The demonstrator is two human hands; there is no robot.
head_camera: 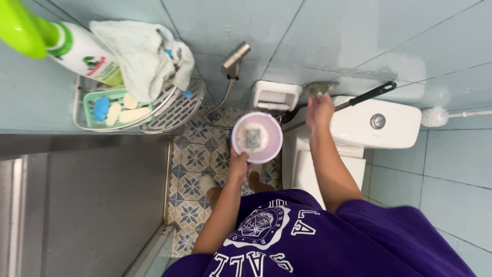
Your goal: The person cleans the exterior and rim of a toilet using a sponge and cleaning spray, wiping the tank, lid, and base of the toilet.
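My left hand (pixel 239 165) grips the near rim of a round pale pink bowl (pixel 267 126) that holds foamy water and a square sponge (pixel 252 138). My right hand (pixel 319 110) is raised to the blue tiled wall (pixel 369 36) and presses a grey-green scrubbing pad (pixel 321 87) against it, just above the white toilet tank (pixel 376 123). A soapy smear spreads across the tiles to the right of the pad. The pad is partly hidden by my fingers.
A white holder (pixel 275 95) and a chrome spray nozzle (pixel 234 60) hang on the wall. A wire corner rack (pixel 177 110) at left carries a cloth (pixel 143 54), soap pieces and a green-capped bottle (pixel 66 43). A black-handled brush (pixel 369 95) lies on the tank; a white brush (pixel 435 117) juts in at right.
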